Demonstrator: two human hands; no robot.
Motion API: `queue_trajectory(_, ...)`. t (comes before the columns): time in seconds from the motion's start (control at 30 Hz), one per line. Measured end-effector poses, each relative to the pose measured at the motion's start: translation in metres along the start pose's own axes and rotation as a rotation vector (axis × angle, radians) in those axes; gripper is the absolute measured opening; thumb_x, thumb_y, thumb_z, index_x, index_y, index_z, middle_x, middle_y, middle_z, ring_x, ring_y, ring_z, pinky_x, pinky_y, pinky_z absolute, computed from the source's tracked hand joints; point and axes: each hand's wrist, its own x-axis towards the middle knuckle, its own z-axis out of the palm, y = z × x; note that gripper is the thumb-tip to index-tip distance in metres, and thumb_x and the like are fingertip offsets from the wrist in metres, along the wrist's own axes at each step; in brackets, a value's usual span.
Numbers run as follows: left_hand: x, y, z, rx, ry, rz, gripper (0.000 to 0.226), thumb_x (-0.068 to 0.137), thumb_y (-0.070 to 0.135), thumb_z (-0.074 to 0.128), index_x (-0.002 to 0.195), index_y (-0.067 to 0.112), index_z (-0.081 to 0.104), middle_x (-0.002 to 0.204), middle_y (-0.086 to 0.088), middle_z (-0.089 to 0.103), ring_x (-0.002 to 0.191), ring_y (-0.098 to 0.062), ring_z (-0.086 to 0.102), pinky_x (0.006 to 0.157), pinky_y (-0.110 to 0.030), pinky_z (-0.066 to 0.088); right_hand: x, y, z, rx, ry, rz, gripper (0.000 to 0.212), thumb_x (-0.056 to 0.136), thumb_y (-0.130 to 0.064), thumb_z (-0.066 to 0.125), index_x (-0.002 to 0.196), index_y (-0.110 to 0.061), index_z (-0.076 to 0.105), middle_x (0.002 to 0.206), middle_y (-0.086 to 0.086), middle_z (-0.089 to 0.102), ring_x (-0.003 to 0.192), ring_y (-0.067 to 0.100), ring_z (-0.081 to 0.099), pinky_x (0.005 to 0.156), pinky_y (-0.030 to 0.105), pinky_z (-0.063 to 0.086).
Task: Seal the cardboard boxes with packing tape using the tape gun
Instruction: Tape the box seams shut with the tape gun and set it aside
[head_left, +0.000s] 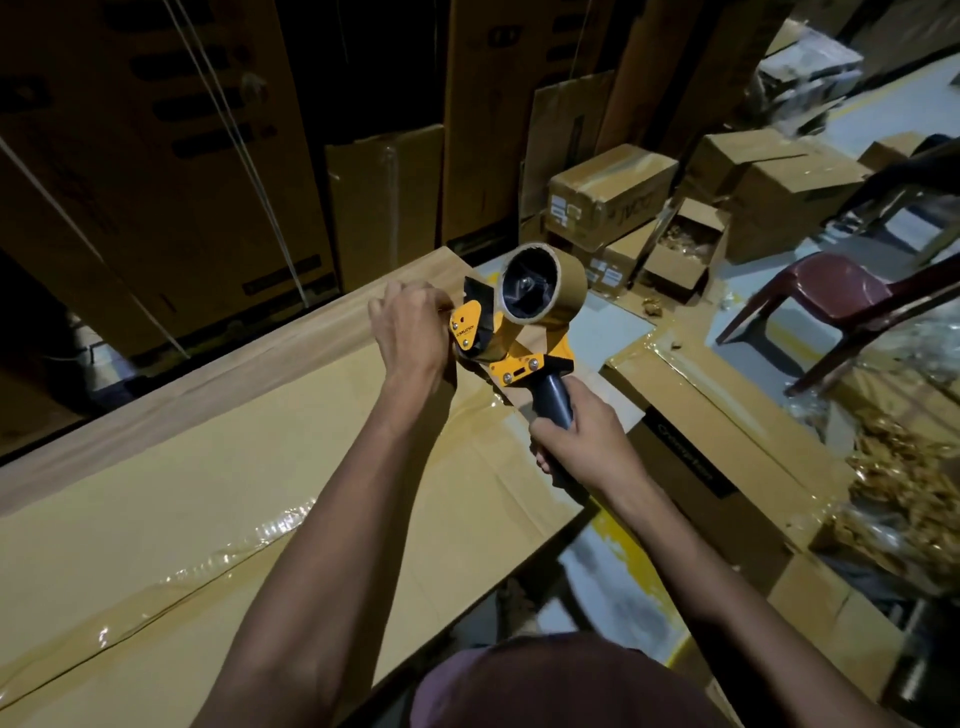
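Over cardboard box (218, 483), right hand (582, 441) gripping tape gun (519, 332) handle, left hand (410, 332) pinching its nose

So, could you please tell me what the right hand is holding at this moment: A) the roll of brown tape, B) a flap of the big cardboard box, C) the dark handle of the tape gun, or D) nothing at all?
C: the right hand has its fingers wrapped round the dark handle of the yellow tape gun, while the left hand is up at the gun's front end.
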Motion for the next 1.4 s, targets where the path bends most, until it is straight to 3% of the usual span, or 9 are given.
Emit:
queue_trajectory(0.13,-0.005,-0.017,0.010,-0.208,-0.124,-0.100,0.016,0.088,0.027,0.076,0.104,0.026,0.080,0.098,0.004,0.078,0.103,-0.019,0.063,0.087,-0.038,0.038,-0.002,-0.005,0.003,-0.110,0.040,-0.033,0.029,0.093,-0.015,0.065,0.117,-0.025,0.052,0.086,0.006,0.067,0.059,0.016,0.068,0.050,0.030,0.058)
queue_trajectory(0.27,-0.008,-0.025,0.011,-0.253,-0.130,-0.105,0.019,0.085,0.039,0.078,0.103,0.033,0.080,0.099,0.009,0.077,0.103,-0.018,0.064,0.084,-0.039,0.042,-0.005,-0.001,0.002,-0.166,0.049,-0.030,0.028,0.091,-0.024,0.067,0.114,-0.024,0.052,0.093,0.012,0.069,0.071,0.031,0.072,0.058,0.047,0.063)
queue_trajectory(0.5,-0.034,0.003,0.010,-0.319,-0.173,0.022,0.016,0.089,0.028,0.076,0.102,0.019,0.081,0.103,0.002,0.076,0.097,-0.016,0.067,0.077,-0.028,0.045,-0.038,0.018,-0.010,-0.259,0.131,0.005,0.021,0.091,-0.020,0.067,0.102,-0.018,0.050,0.084,0.003,0.060,0.063,0.014,0.057,0.046,0.013,0.042)
queue_trajectory(0.63,-0.044,0.019,0.014,-0.376,-0.189,0.133,0.013,0.088,0.028,0.077,0.097,0.019,0.081,0.098,0.003,0.076,0.092,-0.011,0.067,0.086,-0.034,0.055,-0.058,0.031,-0.011,-0.064,0.161,0.061,0.018,0.090,-0.014,0.066,0.103,-0.016,0.053,0.077,0.013,0.070,0.054,0.016,0.065,0.048,0.025,0.051)
queue_trajectory(0.8,-0.036,0.028,0.022,-0.416,-0.310,0.234,0.012,0.087,0.025,0.078,0.093,0.016,0.081,0.092,0.001,0.076,0.083,-0.009,0.067,0.081,-0.035,0.059,-0.072,0.036,-0.002,0.004,0.246,0.090,0.021,0.090,-0.018,0.066,0.107,-0.022,0.055,0.082,0.013,0.069,0.065,0.027,0.069,0.051,0.035,0.058)
queue_trajectory(1.07,-0.028,0.066,0.045,-0.525,-0.495,0.386,0.011,0.085,0.029,0.077,0.082,0.019,0.078,0.082,0.008,0.069,0.074,-0.001,0.062,0.064,-0.020,0.046,-0.084,0.036,0.014,0.078,0.443,0.197,0.020,0.089,-0.021,0.065,0.103,-0.014,0.053,0.080,0.015,0.066,0.068,0.032,0.066,0.062,0.042,0.059)
queue_trajectory(1.17,-0.016,0.064,0.054,-0.523,-0.506,0.422,0.012,0.083,0.030,0.076,0.084,0.019,0.080,0.084,0.007,0.073,0.074,-0.005,0.064,0.066,-0.030,0.052,-0.079,0.032,0.017,-0.025,0.460,0.234,0.026,0.088,-0.033,0.063,0.106,-0.017,0.051,0.088,0.007,0.059,0.082,0.026,0.057,0.060,0.022,0.044)
queue_trajectory(1.27,-0.008,0.059,0.055,-0.508,-0.479,0.454,0.014,0.082,0.033,0.073,0.085,0.022,0.080,0.087,0.007,0.076,0.078,-0.009,0.066,0.078,-0.033,0.049,-0.075,0.018,0.030,-0.029,0.498,0.233,0.036,0.080,-0.040,0.056,0.110,-0.022,0.050,0.093,0.010,0.058,0.088,0.029,0.054,0.061,0.028,0.036)
queue_trajectory(1.4,-0.008,0.057,0.055,-0.461,-0.437,0.489,0.028,0.084,0.049,0.061,0.087,0.028,0.079,0.096,0.011,0.076,0.092,-0.013,0.064,0.086,-0.035,0.031,-0.077,0.007,0.049,-0.028,0.591,0.225,0.030,0.089,-0.021,0.066,0.115,-0.014,0.052,0.088,0.015,0.057,0.081,0.029,0.055,0.061,0.038,0.044)
